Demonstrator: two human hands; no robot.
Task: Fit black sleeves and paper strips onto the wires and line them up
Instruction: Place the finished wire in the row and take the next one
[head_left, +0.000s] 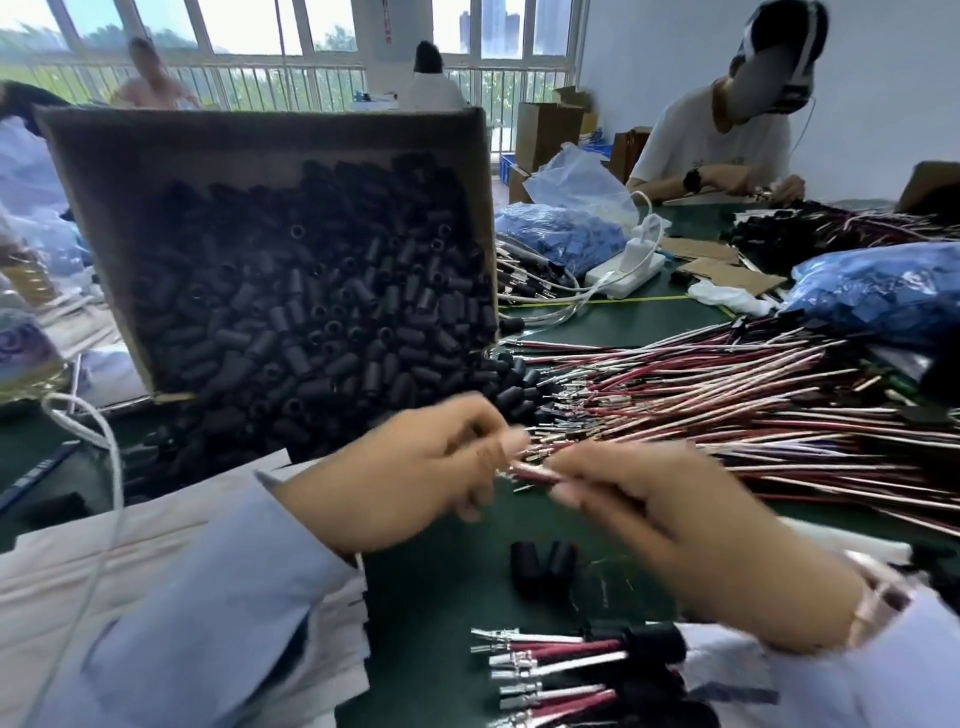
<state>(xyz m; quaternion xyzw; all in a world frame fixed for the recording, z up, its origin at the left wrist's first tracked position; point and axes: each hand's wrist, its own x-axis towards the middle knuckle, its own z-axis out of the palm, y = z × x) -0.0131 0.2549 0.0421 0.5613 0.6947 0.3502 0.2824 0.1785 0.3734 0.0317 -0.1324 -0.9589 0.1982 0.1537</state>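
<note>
Both hands, left (415, 467) and right (660, 509), pinch one wire (530, 473) between them at desk (623, 322) centre, close to the tipped box (270, 135) of sleeves (311, 312) at eleven o'clock, finished wires (561, 670) lined up at five o'clock.

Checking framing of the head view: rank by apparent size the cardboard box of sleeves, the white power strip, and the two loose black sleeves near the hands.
1. cardboard box
2. white power strip
3. two loose black sleeves; nearer the camera, so this order is unsure.
</note>
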